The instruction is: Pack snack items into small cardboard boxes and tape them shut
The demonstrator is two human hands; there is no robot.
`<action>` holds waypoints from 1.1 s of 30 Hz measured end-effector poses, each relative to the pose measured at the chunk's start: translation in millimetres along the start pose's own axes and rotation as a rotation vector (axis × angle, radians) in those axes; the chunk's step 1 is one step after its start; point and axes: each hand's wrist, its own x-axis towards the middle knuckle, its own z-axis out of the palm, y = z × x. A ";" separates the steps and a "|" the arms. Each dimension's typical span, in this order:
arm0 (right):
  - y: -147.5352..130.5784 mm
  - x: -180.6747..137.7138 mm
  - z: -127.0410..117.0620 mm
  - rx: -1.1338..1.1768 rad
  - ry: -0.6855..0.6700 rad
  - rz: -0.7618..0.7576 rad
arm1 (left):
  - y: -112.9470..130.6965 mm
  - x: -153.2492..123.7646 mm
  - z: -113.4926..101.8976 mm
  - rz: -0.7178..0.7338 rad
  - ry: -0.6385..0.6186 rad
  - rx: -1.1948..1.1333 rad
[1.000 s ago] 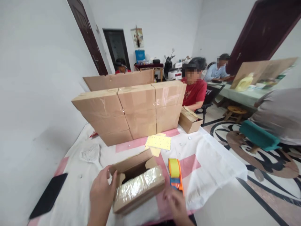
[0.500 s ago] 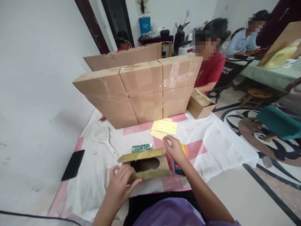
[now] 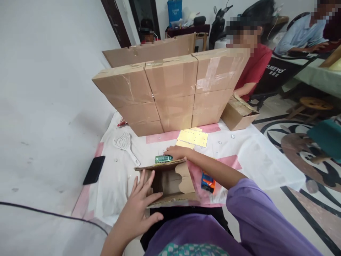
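Observation:
Just in front of me is an open cardboard box (image 3: 190, 181), its opening facing up towards me. My left hand (image 3: 141, 206) lies at the box's left side with fingers spread, the fingertips over its edge. Beyond the box, my right hand (image 3: 177, 152) has its fingers closed around the right end of a small green bottle (image 3: 163, 159) lying on the cloth; the bottle's cap is hidden under them. A blue and orange toy-like object (image 3: 207, 182) lies right of the box, below my right forearm. Yellow dotted sheets (image 3: 195, 137) lie behind my right hand.
A tall wall of taped cardboard boxes (image 3: 173, 96) stands across the table's back. To the left are a white slotted skimmer (image 3: 124, 142) and a black tablet-like slab (image 3: 94, 170). Another cardboard box (image 3: 238, 113) stands at back right, near a person in red (image 3: 262, 64).
My right hand has moved left from beside the yellow sheets onto the green bottle. The box's flaps have parted, showing more of its inside. My left hand's fingers have spread. The view has shifted.

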 end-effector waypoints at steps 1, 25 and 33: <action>0.0 3.4 2.7 0.022 0.023 0.002 | -1.9 0.6 -1.5 -0.040 -0.005 -0.059; -105.4 -124.6 -69.2 1.579 0.527 -0.267 | 9.1 -16.9 -27.8 -0.083 -0.085 -0.164; -156.5 -169.9 -34.8 0.703 0.627 -0.286 | 8.7 -0.7 -34.0 -0.197 -0.122 -0.333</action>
